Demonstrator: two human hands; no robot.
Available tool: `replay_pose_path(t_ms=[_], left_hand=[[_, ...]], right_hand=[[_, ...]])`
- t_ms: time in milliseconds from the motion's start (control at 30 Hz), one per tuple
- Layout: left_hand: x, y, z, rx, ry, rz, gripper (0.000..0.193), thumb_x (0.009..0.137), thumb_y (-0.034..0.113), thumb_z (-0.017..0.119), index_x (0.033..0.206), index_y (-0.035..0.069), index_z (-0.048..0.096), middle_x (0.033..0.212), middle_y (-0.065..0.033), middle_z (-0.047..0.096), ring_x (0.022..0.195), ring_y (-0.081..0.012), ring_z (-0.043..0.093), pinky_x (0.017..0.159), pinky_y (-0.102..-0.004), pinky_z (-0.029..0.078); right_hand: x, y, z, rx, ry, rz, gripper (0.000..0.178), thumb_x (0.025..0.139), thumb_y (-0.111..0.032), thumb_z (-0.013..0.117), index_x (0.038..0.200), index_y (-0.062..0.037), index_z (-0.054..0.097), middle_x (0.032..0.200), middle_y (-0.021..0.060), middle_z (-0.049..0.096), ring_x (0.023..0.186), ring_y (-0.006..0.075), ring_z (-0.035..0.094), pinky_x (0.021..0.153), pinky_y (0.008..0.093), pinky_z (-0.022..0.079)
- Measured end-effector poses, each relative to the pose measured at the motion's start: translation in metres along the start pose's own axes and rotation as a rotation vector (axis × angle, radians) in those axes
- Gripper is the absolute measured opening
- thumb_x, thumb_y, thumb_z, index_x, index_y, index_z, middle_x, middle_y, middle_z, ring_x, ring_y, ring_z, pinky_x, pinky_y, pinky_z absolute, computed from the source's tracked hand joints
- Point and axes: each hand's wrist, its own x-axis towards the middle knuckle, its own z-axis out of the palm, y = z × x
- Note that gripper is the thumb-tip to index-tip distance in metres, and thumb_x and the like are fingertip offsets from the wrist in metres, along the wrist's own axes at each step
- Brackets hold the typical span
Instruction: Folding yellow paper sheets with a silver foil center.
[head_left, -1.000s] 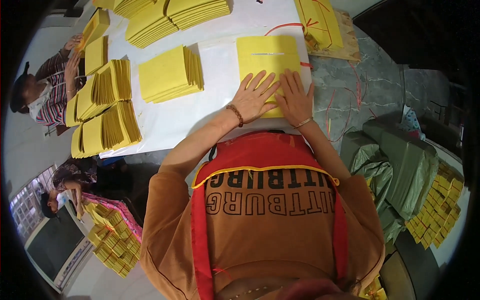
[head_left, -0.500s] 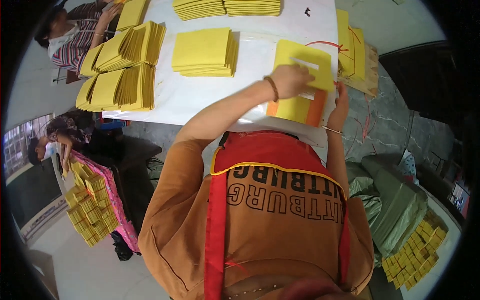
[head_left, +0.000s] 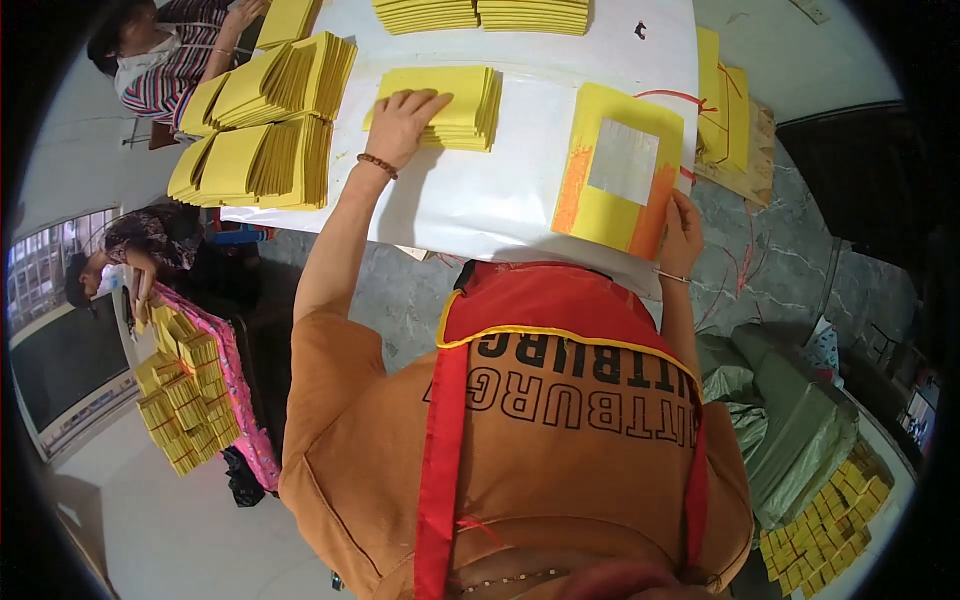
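Observation:
My left hand lies over the left part of a stack of folded yellow paper, its fingers stretched out on the top sheet. Farther right on the table is a flat yellow sheet with orange bands along two sides. A silvery-white rectangle sits in the middle of it. Beside the sheet's near right edge is my right hand, fingers loosely bent and apart, near the orange band. Whether its fingertips touch the paper is hard to see.
Bundles of folded yellow paper stand at the table's left, with more at the far edge. Red string hangs over the right edge by yellow packs. Two people sit on the left, one beside a heap of yellow bundles.
My left hand has moved left from the sheet to the stack. The yellow piece covering the silvery rectangle no longer lies over it. My right hand stays by the sheet's right edge.

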Motion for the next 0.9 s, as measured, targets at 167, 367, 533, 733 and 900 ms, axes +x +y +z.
replay_pose_path(t_ms=[167,367,533,733,900], left_hand=[[-0.01,0.0,0.014,-0.006,-0.125,-0.057,0.063,0.072,-0.001,0.051,0.129,0.023,0.042,0.121,-0.002,0.048,0.11,-0.0226,0.044,0.091,-0.041,0.033],[-0.017,0.006,0.021,0.024,-0.083,-0.081,0.072,0.066,0.004,0.06,0.132,0.024,0.038,0.128,-0.0037,0.041,0.116,-0.0233,0.039,0.096,-0.0415,0.03],[-0.004,-0.019,0.002,-0.237,-0.266,-0.076,0.073,0.065,0.007,0.061,0.132,0.022,0.037,0.131,-0.0053,0.041,0.118,-0.0266,0.038,0.099,-0.0428,0.029],[0.0,-0.015,-0.025,-0.27,-0.282,-0.094,0.07,0.068,0.014,0.063,0.132,0.024,0.038,0.133,-0.0062,0.04,0.122,-0.0262,0.036,0.101,-0.0434,0.026],[-0.01,-0.005,-0.042,-0.319,-0.082,-0.123,0.064,0.068,0.016,0.063,0.129,0.022,0.044,0.131,-0.009,0.042,0.121,-0.0265,0.037,0.099,-0.0428,0.027]], right_hand=[[-0.002,0.006,-0.012,-0.093,-0.022,-0.045,0.023,0.086,-0.009,0.055,0.108,-0.0026,0.058,0.111,0.0092,0.053,0.1,0.0167,0.053,0.085,0.0266,0.042],[-0.004,-0.02,-0.002,-0.376,-0.034,-0.105,0.025,0.084,-0.015,0.06,0.107,-0.0071,0.06,0.12,0.0114,0.048,0.11,0.0202,0.047,0.084,0.028,0.043],[0.002,-0.011,-0.002,-0.452,-0.091,-0.212,0.028,0.081,-0.015,0.062,0.108,-0.007,0.06,0.12,0.0122,0.048,0.113,0.025,0.044,0.089,0.0325,0.04],[0.017,-0.039,0.025,-0.571,-0.115,-0.509,0.028,0.078,-0.013,0.063,0.106,-0.0086,0.061,0.12,0.0128,0.047,0.113,0.0292,0.043,0.094,0.0366,0.035],[0.021,-0.063,0.063,-0.445,-0.211,-0.504,0.026,0.078,-0.014,0.062,0.103,-0.0098,0.062,0.121,0.0111,0.048,0.113,0.0285,0.043,0.094,0.0374,0.035]])
